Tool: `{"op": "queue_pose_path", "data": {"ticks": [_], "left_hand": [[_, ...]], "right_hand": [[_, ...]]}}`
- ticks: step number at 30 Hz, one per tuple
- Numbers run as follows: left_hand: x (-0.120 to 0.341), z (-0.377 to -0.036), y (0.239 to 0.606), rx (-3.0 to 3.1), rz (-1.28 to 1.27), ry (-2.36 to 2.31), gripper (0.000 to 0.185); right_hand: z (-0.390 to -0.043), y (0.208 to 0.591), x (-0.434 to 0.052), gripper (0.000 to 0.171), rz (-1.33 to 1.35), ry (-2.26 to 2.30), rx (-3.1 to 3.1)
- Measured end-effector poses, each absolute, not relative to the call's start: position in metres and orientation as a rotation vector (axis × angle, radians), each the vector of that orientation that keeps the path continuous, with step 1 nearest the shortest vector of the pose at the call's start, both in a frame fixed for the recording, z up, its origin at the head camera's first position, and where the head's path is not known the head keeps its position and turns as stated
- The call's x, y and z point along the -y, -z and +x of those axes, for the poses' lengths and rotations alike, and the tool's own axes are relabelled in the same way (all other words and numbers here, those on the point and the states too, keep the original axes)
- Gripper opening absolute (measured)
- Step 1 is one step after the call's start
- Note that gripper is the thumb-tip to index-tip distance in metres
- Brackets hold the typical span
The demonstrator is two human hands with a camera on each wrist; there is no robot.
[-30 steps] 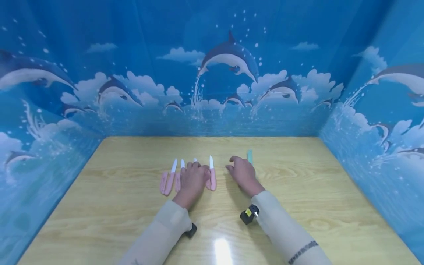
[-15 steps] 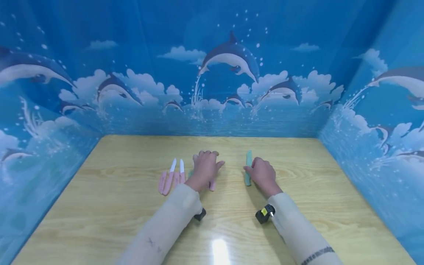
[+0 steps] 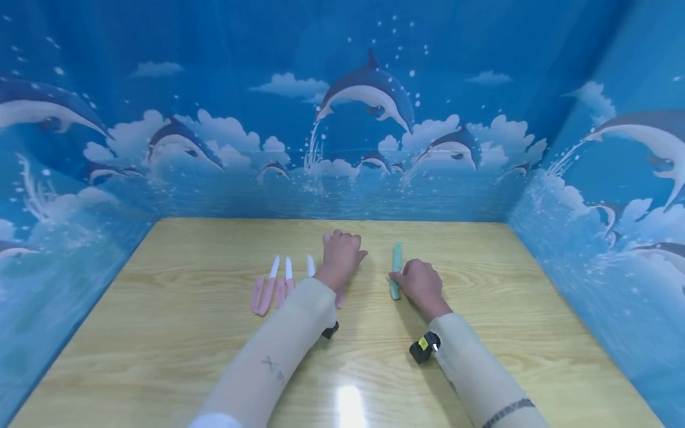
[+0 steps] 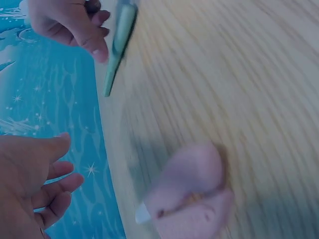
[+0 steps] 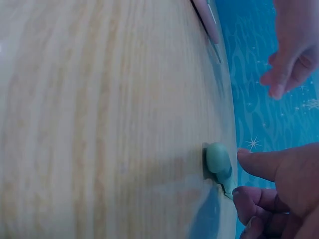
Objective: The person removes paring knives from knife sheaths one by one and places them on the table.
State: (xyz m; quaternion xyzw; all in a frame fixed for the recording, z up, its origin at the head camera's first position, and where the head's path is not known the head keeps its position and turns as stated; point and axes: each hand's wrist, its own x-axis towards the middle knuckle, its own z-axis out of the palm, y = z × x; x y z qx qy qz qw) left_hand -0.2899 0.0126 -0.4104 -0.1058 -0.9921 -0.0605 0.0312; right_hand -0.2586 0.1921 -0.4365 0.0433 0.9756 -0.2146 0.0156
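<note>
My left hand (image 3: 341, 252) hovers over the wooden table (image 3: 497, 333), fingers relaxed and holding nothing. In the left wrist view the left hand (image 4: 35, 184) is off to the side of a pink knife handle (image 4: 187, 196). That pink knife (image 3: 340, 299) lies under my left wrist. My right hand (image 3: 420, 280) pinches the near end of a teal sheathed knife (image 3: 396, 257) that lies on the table. The right wrist view shows thumb and fingertips (image 5: 249, 159) at the teal knife's butt (image 5: 218, 158).
Left of my left hand lie several pink knives with white blades (image 3: 267, 285) and loose pink sheaths (image 3: 256, 294), plus one more white blade (image 3: 310, 265). Blue dolphin-print walls (image 3: 342, 148) close the table at the back and on both sides.
My left hand has moved forward and to the right, off the pink knives. My right hand has moved right to the teal knife and taken hold of its near end.
</note>
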Motion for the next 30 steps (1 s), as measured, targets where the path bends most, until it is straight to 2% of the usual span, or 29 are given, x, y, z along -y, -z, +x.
{"op": "queue_pose_path", "data": {"ticks": [10, 18, 30], "left_hand": [[-0.033, -0.302, 0.417, 3.091, -0.324, 0.332, 0.033], [-0.067, -0.307, 0.424, 3.101, -0.440, 0.218, 0.032], [-0.088, -0.309, 0.429, 3.157, -0.368, 0.379, 0.033]], "right_hand": [[-0.259, 0.442, -0.185, 0.042, 0.148, 0.676, -3.045], [-0.257, 0.443, -0.194, 0.044, 0.205, 0.668, -3.063], [-0.254, 0.444, -0.191, 0.054, 0.207, 0.665, -3.044]]}}
